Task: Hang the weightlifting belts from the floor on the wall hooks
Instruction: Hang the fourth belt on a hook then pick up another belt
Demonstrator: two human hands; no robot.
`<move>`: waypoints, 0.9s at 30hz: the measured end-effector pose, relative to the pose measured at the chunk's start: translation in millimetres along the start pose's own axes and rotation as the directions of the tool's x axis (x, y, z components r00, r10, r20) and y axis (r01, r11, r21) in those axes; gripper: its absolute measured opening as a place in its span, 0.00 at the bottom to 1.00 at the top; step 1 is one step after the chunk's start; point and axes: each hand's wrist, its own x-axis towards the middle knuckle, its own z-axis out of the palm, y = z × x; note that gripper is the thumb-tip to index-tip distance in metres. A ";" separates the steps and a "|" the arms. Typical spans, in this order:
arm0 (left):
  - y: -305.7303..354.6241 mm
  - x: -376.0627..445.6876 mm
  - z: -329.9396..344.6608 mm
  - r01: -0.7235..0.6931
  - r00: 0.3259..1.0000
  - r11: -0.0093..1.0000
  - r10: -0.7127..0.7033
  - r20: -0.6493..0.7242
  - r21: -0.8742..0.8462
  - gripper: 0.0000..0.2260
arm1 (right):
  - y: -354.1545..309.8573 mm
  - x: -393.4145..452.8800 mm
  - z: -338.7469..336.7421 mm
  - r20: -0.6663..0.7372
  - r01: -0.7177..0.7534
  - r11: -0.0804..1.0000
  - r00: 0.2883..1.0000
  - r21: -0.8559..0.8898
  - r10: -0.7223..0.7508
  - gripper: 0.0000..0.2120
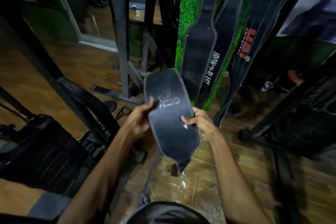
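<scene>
A wide black leather weightlifting belt [168,114] with white stitching and faint scrawled marks is held in front of me, its narrow end hanging toward the floor. My left hand [140,116] grips its left edge, thumb on the face. My right hand [200,123] clasps its right edge. Behind it several black belts hang down the green grass-textured wall [189,5]: a plain one [198,51], one lettered IRON BLAST [218,63] and one lettered USI UNIVERSAL [245,47]. The wall hooks are out of view above.
A grey machine frame [121,42] stands to the left of the wall, with a black weight stack and bench [45,142] at the near left. A dark rack [291,123] crowds the right. Wooden floor [209,178] lies below the belt.
</scene>
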 end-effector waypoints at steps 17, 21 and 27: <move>78.6 41.1 -52.0 -0.176 0.973 0.972 0.147 0.177 0.156 0.22 | -53.1 65.1 72.4 -0.165 0.166 0.976 0.968 -0.138 -0.188 0.18; 120.9 46.2 -37.4 -0.383 0.923 0.866 0.344 0.174 0.322 0.16 | -39.6 60.7 83.8 -0.080 0.144 0.977 0.984 -0.155 -0.158 0.17; 77.9 60.6 -35.0 -0.449 0.893 0.701 0.376 0.247 0.555 0.09 | -101.4 70.8 82.5 -0.107 0.114 0.992 0.987 -0.052 -0.119 0.13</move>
